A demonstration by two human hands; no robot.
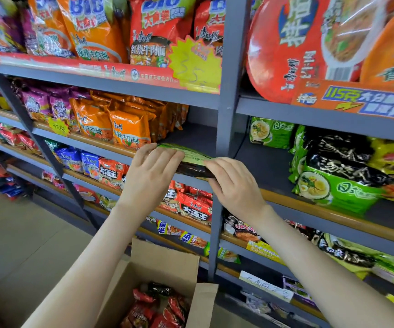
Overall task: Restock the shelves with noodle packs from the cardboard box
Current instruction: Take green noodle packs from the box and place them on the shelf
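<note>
The grey shelving (229, 91) is stocked by kind, and the middle shelf has a bare stretch (198, 134) between the orange noodle packs (129, 131) and the upright post, which is likely where the next pack is meant to go. The cardboard box (163, 261) stands open on the floor below the arms, with red noodle packs (158, 306) inside, so it is within easy reach. The green-and-black noodle pack (192, 159) lies flat at the shelf's front edge, level with that gap, probably so it can slide straight in. The left hand (152, 169) rests on the pack's left end with its fingers laid fairly straight across the top and the thumb hidden. The right hand (235, 185) grips the right end, fingers curled over the near edge.
</note>
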